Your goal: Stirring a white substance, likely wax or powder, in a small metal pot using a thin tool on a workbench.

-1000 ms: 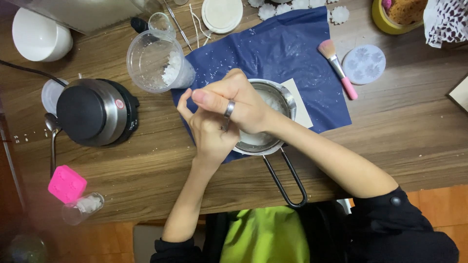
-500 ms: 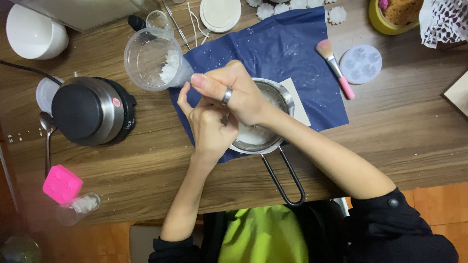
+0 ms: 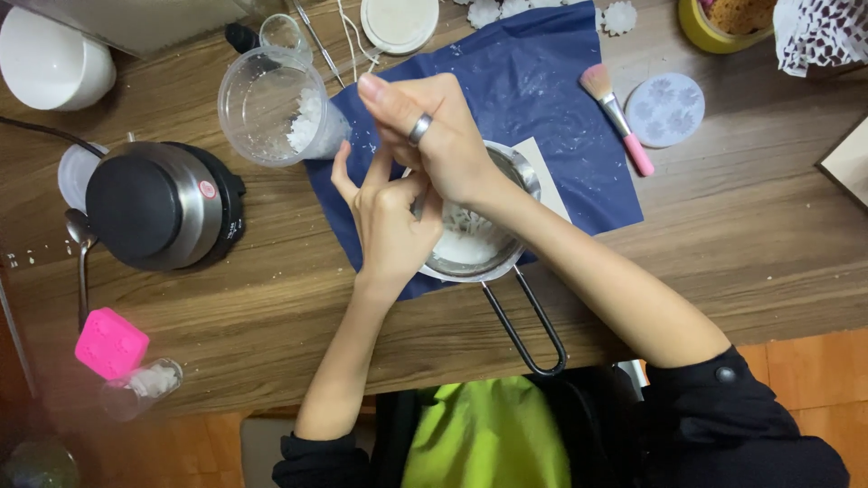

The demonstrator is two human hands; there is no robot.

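My pot (image 3: 520,176) is shiny metal, its white filling (image 3: 466,244) flaky; the cup (image 3: 271,108) is clear plastic, the table (image 3: 750,235) matt grained wood.

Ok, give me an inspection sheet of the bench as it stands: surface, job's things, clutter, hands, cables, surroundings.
Surface: wooden table, with a blue sheet flecked white.
Job's things: metal pot of white flakes on the sheet, wire handle toward the person; clear cup of flakes beside it.
Clutter: hot plate, white bowl, pink mould, brush, round mould, spoon.
Hands: left hand and right hand, ringed, close together over the pot; what they hold is hidden.
Cables: a black cord at the left edge.
Surroundings: orange floor below the table.
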